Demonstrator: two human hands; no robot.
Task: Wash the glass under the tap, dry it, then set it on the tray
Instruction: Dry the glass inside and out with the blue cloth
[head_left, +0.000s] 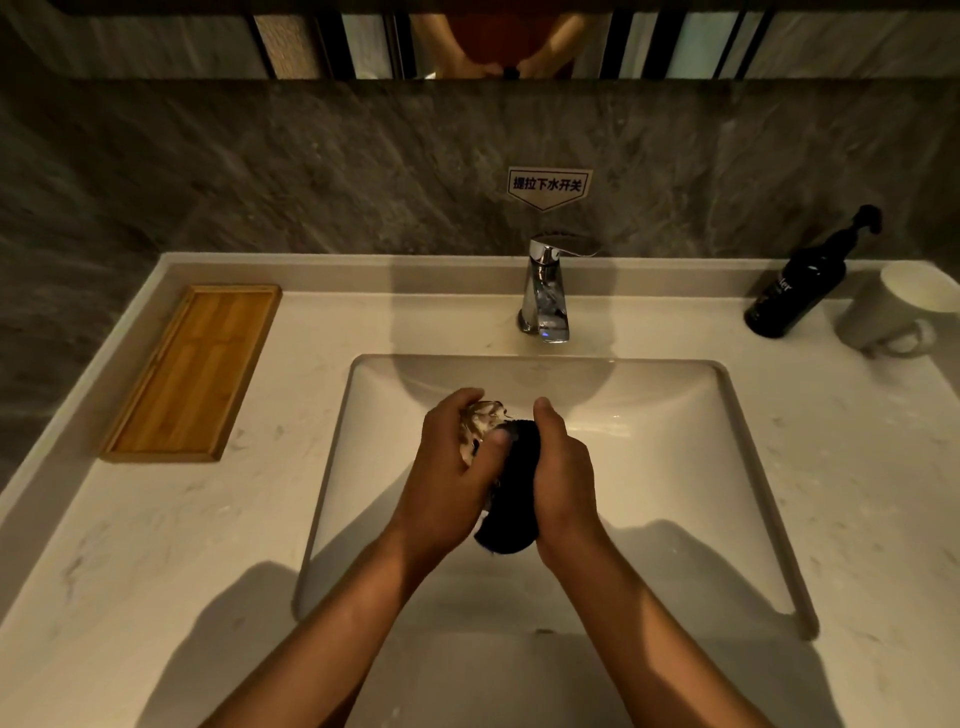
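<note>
Over the white sink basin (675, 467) my left hand (447, 478) grips a clear cut glass (480, 423), mostly hidden by my fingers. My right hand (563, 478) presses a dark cloth (511, 499) against the glass from the right. The chrome tap (545, 291) stands behind the basin, and I see no water running from it. A wooden tray (192, 374) lies on the counter at the left, with nothing on it.
A black pump bottle (800, 280) and a white mug (893, 312) stand at the back right of the pale marble counter (156, 545). A grey stone wall with a small sign (549, 186) rises behind the tap.
</note>
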